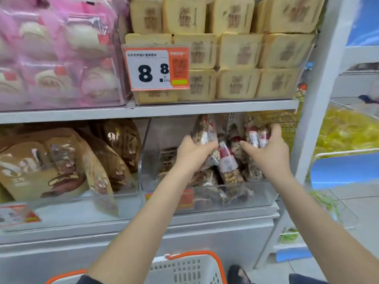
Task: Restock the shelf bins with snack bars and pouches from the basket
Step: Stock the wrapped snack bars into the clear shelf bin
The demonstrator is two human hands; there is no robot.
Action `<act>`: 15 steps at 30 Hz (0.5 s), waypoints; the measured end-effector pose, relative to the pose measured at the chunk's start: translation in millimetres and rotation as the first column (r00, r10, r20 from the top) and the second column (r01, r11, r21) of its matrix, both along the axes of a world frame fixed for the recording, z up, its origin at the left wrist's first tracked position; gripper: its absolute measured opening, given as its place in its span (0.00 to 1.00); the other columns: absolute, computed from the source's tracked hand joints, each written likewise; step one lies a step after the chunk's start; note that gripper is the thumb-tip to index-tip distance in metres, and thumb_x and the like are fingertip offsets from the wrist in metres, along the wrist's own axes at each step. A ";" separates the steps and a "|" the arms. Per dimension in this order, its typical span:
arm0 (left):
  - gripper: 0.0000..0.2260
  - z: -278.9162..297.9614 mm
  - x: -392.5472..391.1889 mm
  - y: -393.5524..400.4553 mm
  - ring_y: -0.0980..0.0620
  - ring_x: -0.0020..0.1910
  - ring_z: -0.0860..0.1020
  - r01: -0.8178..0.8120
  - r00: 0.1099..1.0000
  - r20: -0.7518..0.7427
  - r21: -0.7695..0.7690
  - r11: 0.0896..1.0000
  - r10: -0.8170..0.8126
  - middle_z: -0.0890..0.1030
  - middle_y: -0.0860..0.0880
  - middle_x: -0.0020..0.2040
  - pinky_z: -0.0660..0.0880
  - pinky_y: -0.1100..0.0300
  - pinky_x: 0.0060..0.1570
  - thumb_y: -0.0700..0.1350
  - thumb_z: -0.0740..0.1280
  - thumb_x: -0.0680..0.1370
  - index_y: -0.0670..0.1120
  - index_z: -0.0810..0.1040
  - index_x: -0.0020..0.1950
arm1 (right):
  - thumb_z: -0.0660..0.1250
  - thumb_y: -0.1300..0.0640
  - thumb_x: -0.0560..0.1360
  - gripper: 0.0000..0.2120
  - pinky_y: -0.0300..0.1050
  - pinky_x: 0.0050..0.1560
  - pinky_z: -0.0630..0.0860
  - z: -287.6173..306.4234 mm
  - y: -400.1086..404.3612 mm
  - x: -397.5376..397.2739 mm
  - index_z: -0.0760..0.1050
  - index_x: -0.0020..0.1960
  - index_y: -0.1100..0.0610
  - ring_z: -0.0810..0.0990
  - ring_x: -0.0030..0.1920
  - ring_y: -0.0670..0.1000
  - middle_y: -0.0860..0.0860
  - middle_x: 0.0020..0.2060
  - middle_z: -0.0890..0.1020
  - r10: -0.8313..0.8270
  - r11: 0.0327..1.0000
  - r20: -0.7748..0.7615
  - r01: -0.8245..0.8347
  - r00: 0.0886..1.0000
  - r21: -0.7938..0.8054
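Observation:
Both my hands reach into a clear plastic bin (256, 194) on the lower shelf, at the right. My left hand (192, 152) grips a nut bar (204, 130) in clear wrap with a white and red label, held upright. My right hand (268, 150) holds a bunch of the same nut bars (256, 136) against the bin's right side. More nut bars (227, 167) stand and lie between and below my hands. The white basket (184, 269) with orange handles sits at the bottom, under my forearms; its inside is mostly hidden.
Brown snack pouches (67, 160) fill the bin to the left. On the upper shelf sit pink bags (57, 58) and stacked yellow cake packs (235, 52) behind an 8.8 price tag (156, 68). A white shelf post (315, 119) stands at the right.

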State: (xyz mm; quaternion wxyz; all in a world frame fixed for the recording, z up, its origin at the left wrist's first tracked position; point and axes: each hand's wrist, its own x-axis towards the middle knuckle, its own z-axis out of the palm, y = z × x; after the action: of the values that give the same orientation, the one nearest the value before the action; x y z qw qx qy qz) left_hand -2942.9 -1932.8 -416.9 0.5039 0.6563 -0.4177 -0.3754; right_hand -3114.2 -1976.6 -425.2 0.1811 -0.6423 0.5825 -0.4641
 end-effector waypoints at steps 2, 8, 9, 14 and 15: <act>0.29 4.6 1.7 -35.3 0.50 0.51 0.76 -0.059 0.996 0.061 -0.028 0.998 0.061 0.76 0.51 0.57 0.76 0.56 0.49 0.52 0.72 0.71 0.44 0.66 0.67 | 0.73 0.47 0.71 0.27 0.42 0.41 0.59 -3.0 -14.0 6.4 0.67 0.57 0.63 0.73 0.55 0.61 0.60 0.53 0.74 -0.023 0.999 -0.063 0.020 0.998 -0.048; 0.31 11.5 7.6 -107.8 0.47 0.64 0.72 0.053 0.960 0.273 0.048 0.997 -0.064 0.73 0.48 0.68 0.70 0.61 0.54 0.55 0.73 0.71 0.46 0.69 0.70 | 0.63 0.42 0.76 0.37 0.53 0.63 0.67 -10.0 -30.9 14.1 0.51 0.78 0.54 0.64 0.70 0.61 0.57 0.75 0.60 0.010 1.000 -0.223 -0.016 0.975 -0.025; 0.31 11.3 10.3 -113.9 0.49 0.63 0.72 0.137 0.955 0.249 0.121 0.983 -0.164 0.73 0.49 0.67 0.71 0.61 0.54 0.57 0.73 0.70 0.47 0.70 0.69 | 0.61 0.41 0.77 0.38 0.54 0.65 0.65 -10.3 -30.2 14.1 0.48 0.78 0.52 0.61 0.72 0.61 0.56 0.76 0.56 0.012 1.000 -0.218 -0.011 0.976 0.007; 0.41 -0.8 14.3 -127.7 0.49 0.65 0.70 0.195 0.933 0.264 0.207 0.959 -0.246 0.69 0.49 0.70 0.73 0.56 0.57 0.66 0.69 0.68 0.48 0.62 0.74 | 0.60 0.38 0.75 0.42 0.56 0.65 0.64 -14.5 -20.0 12.9 0.44 0.79 0.53 0.57 0.73 0.60 0.55 0.76 0.53 0.005 0.998 -0.206 0.009 0.979 0.066; 0.42 -4.6 13.3 -130.1 0.47 0.69 0.67 0.164 0.930 0.309 0.137 0.977 -0.199 0.65 0.47 0.73 0.68 0.53 0.65 0.67 0.67 0.69 0.48 0.58 0.75 | 0.61 0.38 0.72 0.43 0.57 0.65 0.64 -13.9 -17.7 12.2 0.45 0.78 0.54 0.58 0.72 0.60 0.55 0.75 0.54 0.015 0.998 -0.186 -0.002 0.983 0.069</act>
State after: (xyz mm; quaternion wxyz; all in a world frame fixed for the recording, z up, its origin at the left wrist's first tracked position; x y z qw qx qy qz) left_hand -2929.6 -2062.9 -421.5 0.3558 0.6936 -0.5318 -0.3309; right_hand -3101.9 -1994.3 -439.1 0.1498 -0.6787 0.6097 -0.3811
